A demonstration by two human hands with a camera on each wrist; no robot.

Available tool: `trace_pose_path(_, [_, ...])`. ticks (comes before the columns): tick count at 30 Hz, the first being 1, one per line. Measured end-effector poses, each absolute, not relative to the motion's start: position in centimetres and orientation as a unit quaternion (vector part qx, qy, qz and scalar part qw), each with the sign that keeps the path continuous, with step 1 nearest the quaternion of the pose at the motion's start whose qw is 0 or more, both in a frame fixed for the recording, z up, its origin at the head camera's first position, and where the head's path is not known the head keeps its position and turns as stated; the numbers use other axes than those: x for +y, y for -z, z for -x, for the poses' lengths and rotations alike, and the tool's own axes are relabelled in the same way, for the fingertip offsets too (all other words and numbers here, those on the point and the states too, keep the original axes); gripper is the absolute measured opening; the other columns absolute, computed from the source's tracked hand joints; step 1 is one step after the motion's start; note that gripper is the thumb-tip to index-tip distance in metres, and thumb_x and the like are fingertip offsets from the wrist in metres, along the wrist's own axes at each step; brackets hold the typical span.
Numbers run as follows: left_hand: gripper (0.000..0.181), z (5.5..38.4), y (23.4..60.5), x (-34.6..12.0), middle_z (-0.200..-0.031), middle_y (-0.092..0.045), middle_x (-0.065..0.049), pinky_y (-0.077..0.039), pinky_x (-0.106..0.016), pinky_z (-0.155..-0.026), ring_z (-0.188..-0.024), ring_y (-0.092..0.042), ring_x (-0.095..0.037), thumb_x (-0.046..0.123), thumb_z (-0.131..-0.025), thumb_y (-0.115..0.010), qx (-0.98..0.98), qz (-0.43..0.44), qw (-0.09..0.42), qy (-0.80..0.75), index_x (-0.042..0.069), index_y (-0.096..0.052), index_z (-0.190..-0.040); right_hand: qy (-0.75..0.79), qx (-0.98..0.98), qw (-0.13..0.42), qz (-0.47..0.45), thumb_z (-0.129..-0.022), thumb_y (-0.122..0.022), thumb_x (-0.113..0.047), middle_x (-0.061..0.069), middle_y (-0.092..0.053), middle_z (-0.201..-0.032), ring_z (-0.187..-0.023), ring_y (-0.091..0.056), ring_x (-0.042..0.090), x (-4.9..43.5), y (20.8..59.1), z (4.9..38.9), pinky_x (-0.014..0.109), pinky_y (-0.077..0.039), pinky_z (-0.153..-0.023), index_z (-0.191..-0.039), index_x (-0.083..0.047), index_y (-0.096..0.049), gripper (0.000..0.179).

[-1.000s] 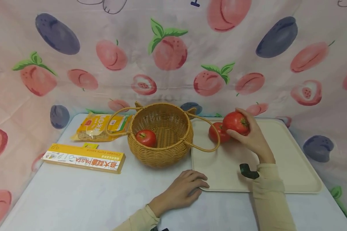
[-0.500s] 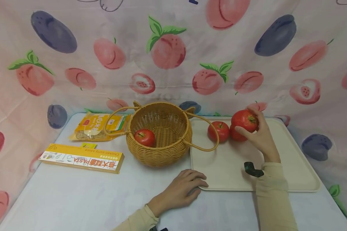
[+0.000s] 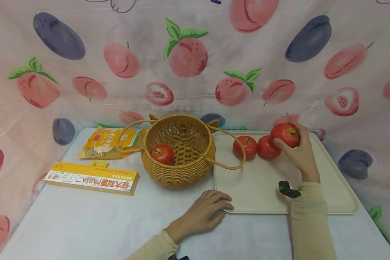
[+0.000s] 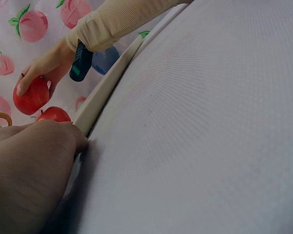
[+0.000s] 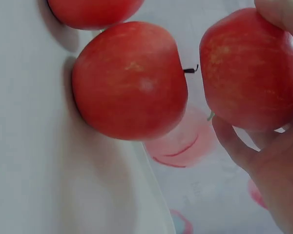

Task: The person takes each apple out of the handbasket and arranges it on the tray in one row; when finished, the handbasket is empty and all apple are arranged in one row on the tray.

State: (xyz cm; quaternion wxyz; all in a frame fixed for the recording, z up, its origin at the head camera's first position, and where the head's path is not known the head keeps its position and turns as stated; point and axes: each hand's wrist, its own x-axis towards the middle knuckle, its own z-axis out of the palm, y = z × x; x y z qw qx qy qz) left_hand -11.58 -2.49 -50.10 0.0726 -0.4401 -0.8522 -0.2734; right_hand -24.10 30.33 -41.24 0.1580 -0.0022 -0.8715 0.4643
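My right hand (image 3: 301, 151) grips a red apple (image 3: 285, 135) between thumb and fingers, raised above the back of the cream tray (image 3: 253, 195). In the right wrist view this held apple (image 5: 251, 70) is apart from a second apple (image 5: 132, 80) resting on the tray. A third apple (image 3: 245, 147) stands left of that one, partly behind the basket's handle. Down at the tray's front left corner, my left hand (image 3: 203, 213) rests with relaxed fingers, fingertips at the rim. One more apple (image 3: 162, 155) lies inside the wicker basket (image 3: 178, 177).
The basket's looped handle (image 3: 229, 168) reaches over the tray's left edge. A yellow noodle bag (image 3: 105, 143) lies left of the basket, behind a long pasta box (image 3: 92, 178) and a small yellow packet (image 3: 99, 164). A fruit-print cloth (image 3: 188, 94) hangs behind the table.
My right hand has moved right with the held apple, away from the two apples on the tray, and the middle one now shows more fully. The left hand stays at the tray corner.
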Motion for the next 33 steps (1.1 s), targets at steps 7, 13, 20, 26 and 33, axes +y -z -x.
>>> trace_pose_path(7, [0.025, 11.6, 50.2, -2.5, -0.130, -0.052, 0.009, -0.034, -0.030, -0.110, -0.124, -0.044, -0.008, 0.023, -0.093, -0.056, -0.851, 0.442, 0.072, 0.275, 0.028, -0.061, -0.116, -0.461, -0.868, 0.179, 0.031, -0.081, -0.073, -0.028, 0.003, -0.036, -0.142, -0.122, -0.035, 0.012, 31.4, 41.8, 24.2, 0.035, -0.037, -0.103, -0.142, -0.040, -0.032, 0.074])
trace_pose_path(13, [0.024, 11.6, 50.2, -2.4, -0.129, -0.053, 0.009, -0.034, -0.030, -0.110, -0.124, -0.044, -0.008, 0.023, -0.093, -0.056, -0.850, 0.444, 0.075, 0.272, 0.028, -0.061, -0.116, -0.475, -0.859, 0.179, 0.062, -0.082, -0.072, -0.028, 0.003, -0.035, -0.144, -0.127, -0.034, 0.017, 32.3, 42.3, 24.2, 0.041, -0.035, -0.108, -0.144, -0.035, -0.033, 0.074])
trace_pose_path(20, [0.025, 11.6, 50.2, -2.4, -0.129, -0.053, 0.009, -0.034, -0.028, -0.109, -0.123, -0.044, -0.008, 0.022, -0.092, -0.056, -0.851, 0.445, 0.078, 0.269, 0.028, -0.061, -0.116, -0.485, -0.853, 0.172, 0.086, -0.082, -0.072, -0.028, 0.005, -0.033, -0.147, -0.130, -0.033, 0.023, 33.2, 42.9, 24.3, 0.051, -0.031, -0.112, -0.144, -0.035, -0.032, 0.074])
trace_pose_path(26, [0.025, 11.7, 50.1, -2.4, -0.129, -0.053, 0.009, -0.035, -0.028, -0.109, -0.123, -0.045, -0.008, 0.022, -0.092, -0.056, -0.852, 0.443, 0.078, 0.270, 0.028, -0.061, -0.116, -0.483, -0.853, 0.176, 0.089, -0.082, -0.072, -0.028, 0.006, -0.033, -0.146, -0.130, -0.032, 0.022, 33.6, 43.5, 24.6, 0.050, -0.030, -0.112, -0.145, -0.033, -0.033, 0.074])
trace_pose_path(33, [0.024, 11.5, 49.9, -2.4, -0.129, -0.053, 0.009, -0.035, -0.029, -0.109, -0.124, -0.044, -0.008, 0.022, -0.092, -0.057, -0.854, 0.433, 0.062, 0.280, 0.028, -0.062, -0.115, -0.469, -0.863, 0.167, 0.087, -0.083, -0.070, -0.030, 0.010, -0.029, -0.148, -0.133, -0.029, 0.028, 33.9, 44.1, 24.7, 0.053, -0.029, -0.112, -0.147, -0.026, -0.030, 0.076])
